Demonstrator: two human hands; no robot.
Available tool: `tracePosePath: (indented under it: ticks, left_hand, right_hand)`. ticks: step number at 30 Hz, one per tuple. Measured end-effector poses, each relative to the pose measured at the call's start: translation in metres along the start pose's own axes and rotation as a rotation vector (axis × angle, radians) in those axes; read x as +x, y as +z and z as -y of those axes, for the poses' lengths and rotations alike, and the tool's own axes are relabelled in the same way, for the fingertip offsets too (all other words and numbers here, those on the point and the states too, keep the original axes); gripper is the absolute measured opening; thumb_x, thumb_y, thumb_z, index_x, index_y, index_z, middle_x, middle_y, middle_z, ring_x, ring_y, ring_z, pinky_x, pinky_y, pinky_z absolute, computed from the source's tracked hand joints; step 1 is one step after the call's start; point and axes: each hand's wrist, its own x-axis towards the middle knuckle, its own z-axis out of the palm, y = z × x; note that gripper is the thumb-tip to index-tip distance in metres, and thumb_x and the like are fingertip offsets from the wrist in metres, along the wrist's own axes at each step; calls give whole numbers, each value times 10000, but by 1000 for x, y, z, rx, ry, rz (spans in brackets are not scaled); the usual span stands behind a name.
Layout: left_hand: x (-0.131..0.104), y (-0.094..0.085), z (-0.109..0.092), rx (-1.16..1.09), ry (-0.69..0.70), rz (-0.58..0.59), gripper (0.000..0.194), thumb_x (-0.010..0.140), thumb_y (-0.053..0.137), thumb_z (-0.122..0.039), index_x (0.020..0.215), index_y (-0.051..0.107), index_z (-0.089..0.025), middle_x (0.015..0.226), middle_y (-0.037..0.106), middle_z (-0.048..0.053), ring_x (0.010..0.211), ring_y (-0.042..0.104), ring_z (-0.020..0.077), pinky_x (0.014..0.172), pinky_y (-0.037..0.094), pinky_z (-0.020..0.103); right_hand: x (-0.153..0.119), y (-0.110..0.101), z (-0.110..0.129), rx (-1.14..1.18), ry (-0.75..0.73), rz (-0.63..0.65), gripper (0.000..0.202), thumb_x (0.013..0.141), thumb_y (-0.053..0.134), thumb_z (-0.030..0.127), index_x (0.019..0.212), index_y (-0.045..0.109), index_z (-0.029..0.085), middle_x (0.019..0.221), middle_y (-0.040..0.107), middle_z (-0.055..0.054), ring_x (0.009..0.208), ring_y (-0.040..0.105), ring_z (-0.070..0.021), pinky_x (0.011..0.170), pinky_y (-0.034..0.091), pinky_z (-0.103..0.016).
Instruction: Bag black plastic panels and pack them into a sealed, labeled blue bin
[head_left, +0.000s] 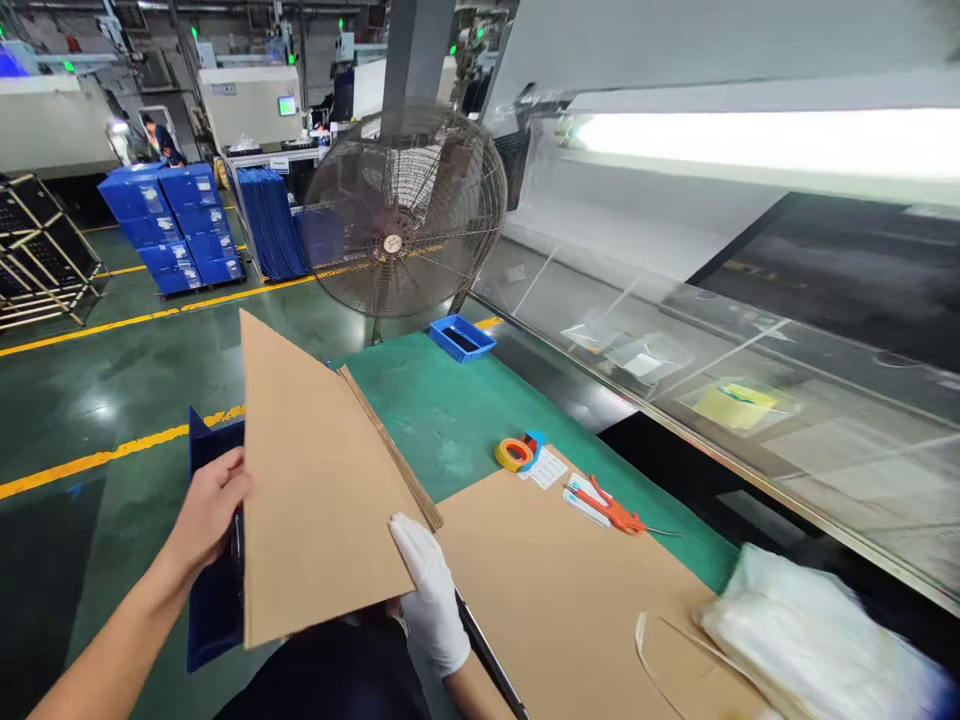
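Note:
A flat brown cardboard sheet (322, 490) is held up in front of me, tilted above the table's left edge. My left hand (214, 505), bare, pinches its left edge. My right hand (431, 590), in a white glove, grips its lower right edge, with some fingers hidden underneath. Behind the sheet, a stack of cardboard (390, 450) shows its edges on the green table (442, 420). A blue bin (197, 600) is partly hidden behind the sheet and my left hand. Another large cardboard sheet (555, 590) lies flat on the table to the right.
Yellow tape (514, 455), orange-handled pliers (615, 512) and labels lie on the table. A blue tray (462, 339) sits at its far end, near a large fan (405, 215). White plastic bags (817, 630) lie at right. Blue boxes (176, 230) and people are farther back.

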Motion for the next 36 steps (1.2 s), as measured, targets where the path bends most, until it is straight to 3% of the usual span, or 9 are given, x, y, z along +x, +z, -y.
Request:
tracePosePath:
  ticks: [4,6,10,13,18,22,26,30,36]
  left_hand:
    - [-13,-107,12,-81,-27,-229,550,583,718,-452,1063,717,-183,931,769,53,875,712,313,598,526,306]
    - [-12,-151,29,-154,-55,-265,563,605,719,-416,1124,693,-200,981,776,41,912,729,303,662,569,320]
    - [-12,-196,66,-288,-99,-209,591,608,787,-375,1160,634,-228,1057,776,58,998,739,291,808,600,358]
    - [-15,-195,80,-327,-87,-183,676,640,814,-462,1233,589,-228,1086,773,87,1028,738,303,835,597,380]
    - [-27,-170,99,-317,-136,-82,639,639,753,-485,1191,576,-216,1047,771,80,977,740,315,743,592,371]
    - [-44,-152,122,-333,-262,74,479,647,634,-465,1053,613,-211,1019,764,84,973,729,325,739,579,378]
    - [-62,-141,140,-411,-391,101,425,621,632,-432,988,618,-217,1034,748,79,995,709,303,764,562,366]
    - [-71,-130,146,-485,-516,45,375,618,695,-375,944,620,-207,908,719,36,849,685,224,678,525,297]
    - [-63,-104,137,-539,-459,66,458,643,794,-454,1000,659,-199,875,727,28,867,702,228,696,518,280]
  right_hand:
    - [41,7,39,-137,-192,-57,836,826,407,-16,1583,396,336,1476,609,-62,1356,590,-258,1127,511,-554]
    - [57,8,51,-212,-215,-87,782,838,418,6,1557,438,312,1455,624,-77,1349,593,-271,1105,521,-560]
    - [76,0,66,-347,-302,-112,685,869,487,60,1529,466,247,1450,616,-120,1397,537,-317,1136,459,-623]
    - [82,-8,75,-438,-355,-105,688,859,489,42,1524,454,216,1401,635,-145,1375,548,-323,1123,464,-621]
    - [76,-26,79,-537,-289,-41,635,865,529,116,1490,482,222,1320,663,-155,1252,624,-338,1071,504,-603]
    - [54,-56,68,-528,-335,44,622,895,574,183,1505,471,251,1296,690,-144,1172,673,-328,997,558,-542]
    - [20,-78,58,-511,-328,121,636,910,527,152,1529,460,280,1256,726,-105,1080,721,-262,902,601,-425]
    - [2,-84,50,-512,-278,198,594,923,520,155,1506,495,268,1264,726,-88,1080,724,-245,902,603,-396]
    - [5,-100,28,-553,-245,197,654,919,480,107,1549,454,277,1319,700,-84,1155,698,-263,962,583,-417]
